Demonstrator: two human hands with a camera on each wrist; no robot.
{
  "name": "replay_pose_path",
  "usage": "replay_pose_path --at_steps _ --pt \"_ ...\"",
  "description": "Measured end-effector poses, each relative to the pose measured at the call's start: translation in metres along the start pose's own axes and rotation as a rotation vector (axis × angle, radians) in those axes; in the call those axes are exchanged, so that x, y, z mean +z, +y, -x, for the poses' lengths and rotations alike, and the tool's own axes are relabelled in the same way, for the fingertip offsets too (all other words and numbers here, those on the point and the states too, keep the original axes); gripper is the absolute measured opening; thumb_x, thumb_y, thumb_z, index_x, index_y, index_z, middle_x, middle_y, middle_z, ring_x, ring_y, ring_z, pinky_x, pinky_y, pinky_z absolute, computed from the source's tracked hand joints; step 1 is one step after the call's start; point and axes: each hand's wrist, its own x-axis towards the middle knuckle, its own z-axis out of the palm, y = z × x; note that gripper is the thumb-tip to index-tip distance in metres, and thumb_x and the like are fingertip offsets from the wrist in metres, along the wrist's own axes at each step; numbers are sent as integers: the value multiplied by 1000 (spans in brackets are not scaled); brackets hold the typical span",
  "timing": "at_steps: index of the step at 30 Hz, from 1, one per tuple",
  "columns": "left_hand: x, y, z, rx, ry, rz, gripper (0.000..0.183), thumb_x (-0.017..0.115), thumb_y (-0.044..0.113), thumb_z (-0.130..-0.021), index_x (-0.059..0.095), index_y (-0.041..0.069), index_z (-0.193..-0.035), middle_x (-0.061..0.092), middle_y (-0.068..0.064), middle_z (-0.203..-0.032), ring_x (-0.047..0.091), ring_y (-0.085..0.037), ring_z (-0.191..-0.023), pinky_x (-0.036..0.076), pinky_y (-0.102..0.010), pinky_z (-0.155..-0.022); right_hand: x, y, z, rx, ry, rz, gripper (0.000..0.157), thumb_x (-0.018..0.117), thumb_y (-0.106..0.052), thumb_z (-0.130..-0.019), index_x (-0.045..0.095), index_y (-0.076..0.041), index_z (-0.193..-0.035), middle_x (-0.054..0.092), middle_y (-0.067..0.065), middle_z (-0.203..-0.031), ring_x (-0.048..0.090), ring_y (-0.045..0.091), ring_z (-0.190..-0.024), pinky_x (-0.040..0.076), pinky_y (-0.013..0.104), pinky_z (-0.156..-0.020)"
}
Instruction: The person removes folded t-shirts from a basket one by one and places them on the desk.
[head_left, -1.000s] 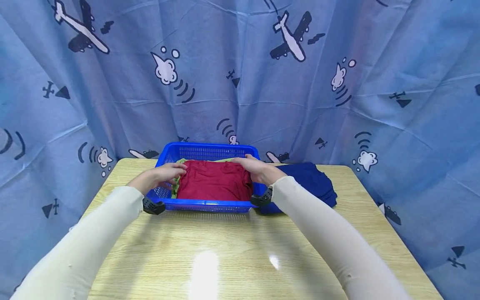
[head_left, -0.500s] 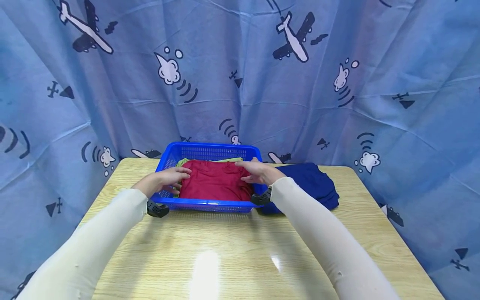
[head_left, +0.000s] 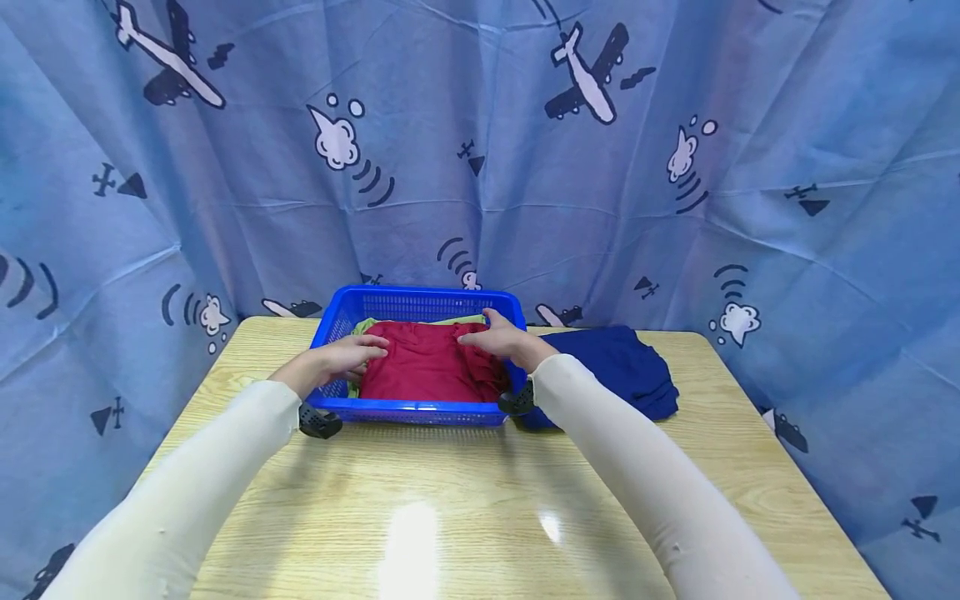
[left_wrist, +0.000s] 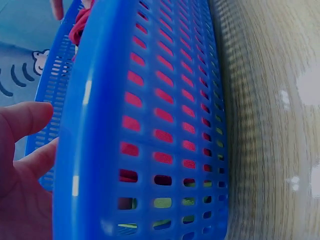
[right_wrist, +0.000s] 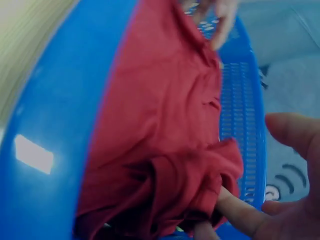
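Note:
A crumpled red garment (head_left: 420, 358) lies inside a blue plastic basket (head_left: 420, 406), over a green cloth (head_left: 367, 323). My left hand (head_left: 341, 357) reaches over the basket's left side, fingers extended at the garment's left edge. In the left wrist view its thumb (left_wrist: 30, 120) stands apart, and the basket's wall hides the fingertips. At the garment's right end is my right hand (head_left: 506, 340). Its fingers (right_wrist: 240, 210) press into the bunched red fabric (right_wrist: 170, 185) in the right wrist view, while the thumb (right_wrist: 287, 130) is raised away from it.
A folded navy cloth (head_left: 622, 367) lies on the wooden table (head_left: 450, 492) against the basket's right side. Behind the table hangs a blue curtain (head_left: 420, 208) printed with planes. Each wrist carries a black strap.
My right hand has moved left, and the garment's right edge has bunched inward. My left hand has shifted slightly right. The basket stays in place.

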Motion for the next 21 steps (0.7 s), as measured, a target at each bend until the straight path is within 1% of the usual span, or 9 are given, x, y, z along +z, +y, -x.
replay_pose_path --at_steps 2,6,10,11,13,14,16,18,21 --pt "0 -1 0 -1 1 6 54 40 28 -103 27 9 -152 29 -24 -154 45 -48 -133 46 -52 -105 3 -3 -1 -14 29 55 88 63 -38 -90 9 -16 -156 17 12 -163 21 33 -149 23 53 -121" --pt "1 -2 -1 -14 -3 29 54 40 27 -103 27 10 -152 30 -23 -154 43 -47 -134 45 -54 -105 5 -3 -2 3 45 63 92 65 -38 -89 5 -17 -156 11 13 -164 10 35 -152 18 54 -122" --pt "1 -1 -1 -24 -14 27 53 39 27 -103 26 10 -152 29 -23 -154 41 -47 -136 43 -55 -106 6 -3 -4 25 10 54 99 67 -38 -88 -3 -20 -156 -1 15 -164 0 35 -152 24 53 -120" --pt "1 -1 -1 -23 -17 21 53 39 28 -103 26 10 -152 29 -23 -154 40 -47 -137 43 -55 -107 6 -2 -4 25 -2 38 101 67 -38 -88 -5 -21 -156 -2 15 -164 3 35 -152 28 52 -119" --pt "2 0 -1 -27 -12 20 53 40 28 -103 27 11 -151 29 -22 -154 40 -46 -137 42 -55 -107 5 -2 -7 27 -20 2 104 68 -36 -88 -9 -22 -156 0 15 -164 25 32 -146 38 48 -114" --pt "2 0 -1 -26 -8 15 53 40 29 -103 28 11 -151 30 -22 -154 40 -46 -137 42 -55 -108 4 -1 -9 30 -29 -21 105 69 -34 -88 -10 -23 -155 4 14 -164 39 30 -138 43 44 -109" --pt "3 0 -1 -18 -5 10 53 40 28 -103 28 11 -151 30 -22 -154 40 -46 -137 42 -55 -107 2 0 -12 42 -56 -62 107 70 -31 -88 -12 -25 -155 10 13 -163 60 24 -109 51 36 -95" --pt "3 1 0 -17 -2 10 52 40 28 -103 29 11 -151 30 -22 -154 40 -46 -137 42 -55 -108 0 1 -16 60 -80 -80 107 71 -29 -88 -12 -27 -155 16 12 -162 62 19 -77 49 32 -78" --pt "3 1 0 -13 -4 13 52 39 28 -103 28 10 -151 29 -22 -155 40 -45 -137 42 -55 -108 -1 3 -18 63 -102 -49 105 71 -30 -87 -10 -28 -155 22 12 -159 56 15 -67 41 28 -68"
